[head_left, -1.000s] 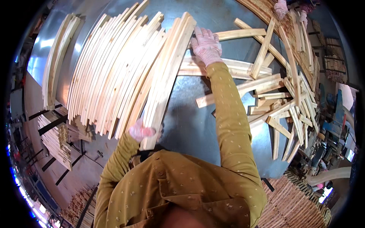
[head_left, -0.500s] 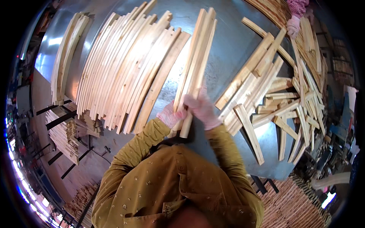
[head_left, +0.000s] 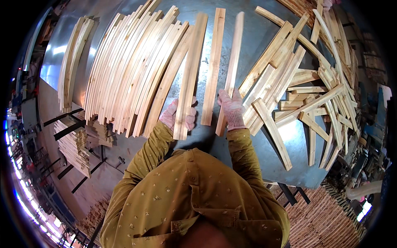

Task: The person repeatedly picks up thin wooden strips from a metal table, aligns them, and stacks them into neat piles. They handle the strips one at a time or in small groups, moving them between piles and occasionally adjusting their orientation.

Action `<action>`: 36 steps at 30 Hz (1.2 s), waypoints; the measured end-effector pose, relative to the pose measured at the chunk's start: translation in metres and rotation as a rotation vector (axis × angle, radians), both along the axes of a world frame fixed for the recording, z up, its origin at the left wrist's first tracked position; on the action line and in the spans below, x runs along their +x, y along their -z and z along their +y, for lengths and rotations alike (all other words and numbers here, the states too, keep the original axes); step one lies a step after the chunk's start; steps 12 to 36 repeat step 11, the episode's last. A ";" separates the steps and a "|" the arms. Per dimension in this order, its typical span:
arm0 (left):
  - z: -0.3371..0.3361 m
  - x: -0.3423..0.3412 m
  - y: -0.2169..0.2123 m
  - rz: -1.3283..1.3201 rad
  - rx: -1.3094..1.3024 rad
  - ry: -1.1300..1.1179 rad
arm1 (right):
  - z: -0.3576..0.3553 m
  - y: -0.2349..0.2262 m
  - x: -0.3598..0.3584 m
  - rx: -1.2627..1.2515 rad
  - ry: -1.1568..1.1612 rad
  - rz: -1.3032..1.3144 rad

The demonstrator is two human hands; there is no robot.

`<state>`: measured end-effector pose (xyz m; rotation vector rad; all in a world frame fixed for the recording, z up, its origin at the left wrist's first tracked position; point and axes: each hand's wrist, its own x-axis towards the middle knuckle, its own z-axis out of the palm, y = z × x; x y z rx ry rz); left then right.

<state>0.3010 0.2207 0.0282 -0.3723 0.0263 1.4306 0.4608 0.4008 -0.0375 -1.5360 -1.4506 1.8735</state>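
My left hand (head_left: 168, 114), in a pale pink glove, is closed around the near end of a wooden strip (head_left: 192, 74), its fingers curling out on the right side. My right hand (head_left: 232, 106), gloved alike, grips a narrower-looking wooden strip (head_left: 235, 53) near its lower end. Between these two, a third wooden strip (head_left: 214, 62) lies on the metal tabletop (head_left: 252, 45), touched by neither hand. Just left of my left hand is a row of many strips (head_left: 132, 70) laid side by side, roughly parallel.
A loose, crossed heap of wooden pieces (head_left: 306, 111) covers the right side of the table. A small bundle (head_left: 74, 62) lies at the far left. Another person's gloved hand (head_left: 327, 4) shows at the upper right. Stacked wood (head_left: 322, 215) stands below the table's right corner.
The strips held together in both hands are now apart: one in each hand, one lying between them. My hands have moved away from each other. The other person's hand has moved up.
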 end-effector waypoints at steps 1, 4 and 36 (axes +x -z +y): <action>-0.003 0.003 -0.001 0.264 -0.186 0.018 | -0.008 -0.030 -0.008 0.535 -0.174 -0.383; -0.001 0.014 0.000 0.898 -0.502 0.053 | -0.013 -0.053 -0.013 1.152 -0.043 -0.213; 0.001 0.027 -0.008 1.026 -0.413 0.027 | -0.030 -0.039 -0.044 -0.267 -0.273 0.357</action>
